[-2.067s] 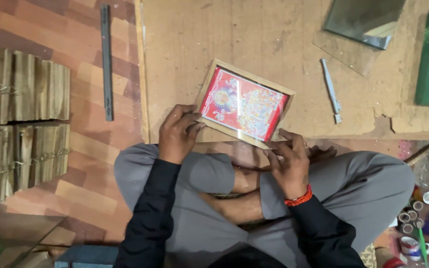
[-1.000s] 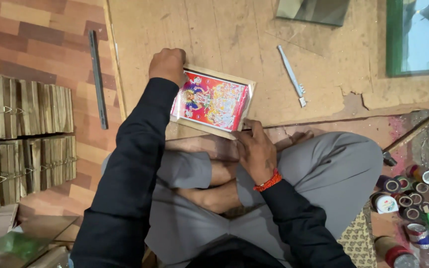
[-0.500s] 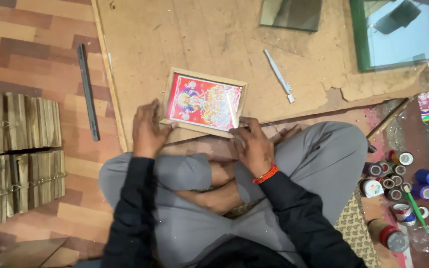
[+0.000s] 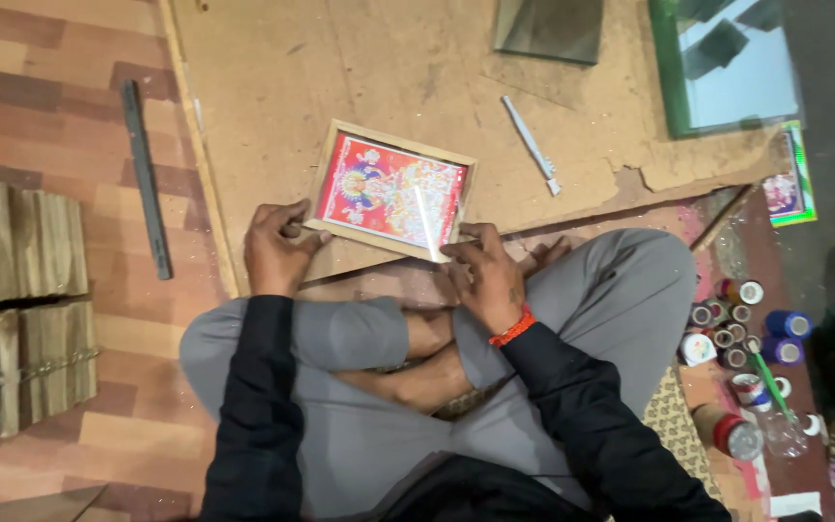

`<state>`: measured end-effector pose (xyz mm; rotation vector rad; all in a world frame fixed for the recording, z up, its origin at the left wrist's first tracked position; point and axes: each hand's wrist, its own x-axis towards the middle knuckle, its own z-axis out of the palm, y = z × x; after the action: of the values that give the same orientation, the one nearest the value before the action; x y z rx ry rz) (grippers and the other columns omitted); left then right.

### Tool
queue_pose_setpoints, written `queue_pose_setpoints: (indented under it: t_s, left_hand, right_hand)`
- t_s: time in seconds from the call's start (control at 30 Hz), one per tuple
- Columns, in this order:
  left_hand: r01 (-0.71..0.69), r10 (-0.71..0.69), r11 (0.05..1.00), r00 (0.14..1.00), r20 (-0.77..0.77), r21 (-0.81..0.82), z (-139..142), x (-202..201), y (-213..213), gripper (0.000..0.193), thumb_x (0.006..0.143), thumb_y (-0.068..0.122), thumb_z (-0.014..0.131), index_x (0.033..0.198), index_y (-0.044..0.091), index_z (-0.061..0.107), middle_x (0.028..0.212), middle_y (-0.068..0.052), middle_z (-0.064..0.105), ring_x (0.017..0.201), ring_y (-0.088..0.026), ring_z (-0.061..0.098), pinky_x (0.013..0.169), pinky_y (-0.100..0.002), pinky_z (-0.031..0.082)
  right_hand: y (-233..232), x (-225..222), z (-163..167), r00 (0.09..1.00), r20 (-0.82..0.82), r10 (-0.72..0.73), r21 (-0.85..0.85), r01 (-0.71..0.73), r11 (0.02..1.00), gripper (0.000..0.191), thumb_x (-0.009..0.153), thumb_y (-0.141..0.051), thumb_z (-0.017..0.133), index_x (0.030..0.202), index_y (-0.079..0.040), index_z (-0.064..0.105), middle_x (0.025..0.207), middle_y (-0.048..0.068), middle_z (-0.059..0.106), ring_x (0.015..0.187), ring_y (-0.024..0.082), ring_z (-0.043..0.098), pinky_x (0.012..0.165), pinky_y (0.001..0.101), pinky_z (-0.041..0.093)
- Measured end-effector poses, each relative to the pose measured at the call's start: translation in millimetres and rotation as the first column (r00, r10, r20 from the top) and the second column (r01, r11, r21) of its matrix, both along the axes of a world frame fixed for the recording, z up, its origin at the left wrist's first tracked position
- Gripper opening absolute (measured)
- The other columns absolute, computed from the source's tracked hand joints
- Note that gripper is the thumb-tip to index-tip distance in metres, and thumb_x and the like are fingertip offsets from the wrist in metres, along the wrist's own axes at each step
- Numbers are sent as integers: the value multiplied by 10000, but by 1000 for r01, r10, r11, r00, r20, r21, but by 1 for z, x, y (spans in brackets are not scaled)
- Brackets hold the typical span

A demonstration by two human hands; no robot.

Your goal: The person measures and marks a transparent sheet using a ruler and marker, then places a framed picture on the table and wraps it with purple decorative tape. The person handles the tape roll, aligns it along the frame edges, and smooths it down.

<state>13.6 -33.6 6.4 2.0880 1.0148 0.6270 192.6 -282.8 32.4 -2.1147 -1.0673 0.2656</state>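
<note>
The small wooden-framed red picture (image 4: 390,190) is being held flat on the brown fibreboard sheet (image 4: 417,68), its long axis left-right; its near-left corner is being gripped by the left hand (image 4: 277,247) and its near-right corner by the right hand (image 4: 483,275).

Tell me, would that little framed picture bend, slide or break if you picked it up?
The framed picture probably stays stiff: a wooden border runs round all four sides. A bright streak across the print suggests a glass front, so likely fragile if dropped. Lying flat on the rough board, it should slide rather than roll or tip; the left hand and right hand steady its near corners.
</note>
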Motion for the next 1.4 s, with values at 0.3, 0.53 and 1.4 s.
queue_pose_setpoints:
  t_s: [0.3,0.53,1.4]
  left_hand:
    - [108,-108,994,994,-19,20,-26,-12,12,603,765,137,935,1302,24,686,1185,-113,653,958,-206,662,845,-325,569]
    - [2,8,999,982,191,-52,-17,-28,-38,599,946,66,830,1459,-7,529,1258,-99,614,1050,-148,631,902,-300,578]
    - [335,-304,930,933,195,-154,59,38,-177,298,997,15,733,1286,-33,679,1201,-155,683,1045,-189,698,950,-291,559]
  right_hand:
    - [-12,4,8,992,118,41,-49,-36,998,463,788,-168,775,1234,-139,656,1345,134,555,1087,331,649,780,432,571]
    - [-119,0,51,995,9,-102,211,98,973,326,913,-158,798,1212,-130,670,1379,97,642,1218,302,692,983,375,582]
    - [-443,181,-63,647,385,-658,-277,762,586,286,821,-91,758,1054,-8,613,1020,234,657,975,467,625,840,538,500]
